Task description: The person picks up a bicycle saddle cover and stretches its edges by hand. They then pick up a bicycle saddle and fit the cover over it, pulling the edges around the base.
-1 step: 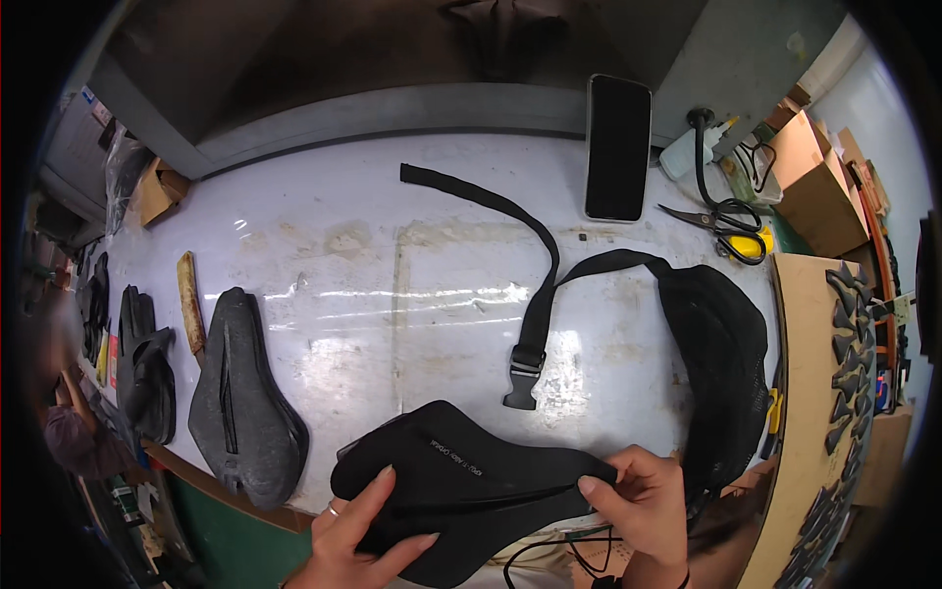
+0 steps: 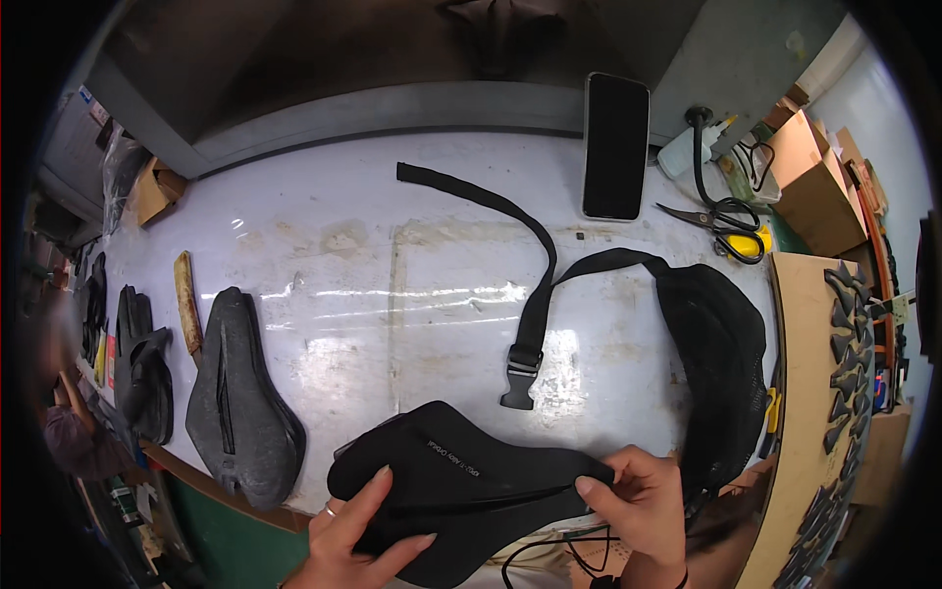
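A black bicycle saddle cover point(image 2: 442, 456), wide at the left and narrow at the right, is held at the near edge of the table. A long slit runs along its middle, and small pale lettering marks its far side. My left hand point(image 2: 348, 540) grips the wide end, its forefinger and thumb on either side of the slit; its other fingers are mostly hidden. At the narrow tip, my right hand point(image 2: 638, 501) pinches the cover between thumb and bent fingers. A grey saddle-shaped piece point(image 2: 240, 393) with a slit lies to the left.
A black strap point(image 2: 535, 236) with a buckle point(image 2: 520, 383) joins a black pouch point(image 2: 716, 363) at right. Behind are a phone point(image 2: 616, 147), black scissors point(image 2: 721, 221) and a bottle point(image 2: 682, 152). A worn-handled tool point(image 2: 186, 304) lies left; a cardboard sheet point(image 2: 795, 393) bears several dark pieces.
The view has shifted very slightly. Both hands keep their hold on the saddle cover.
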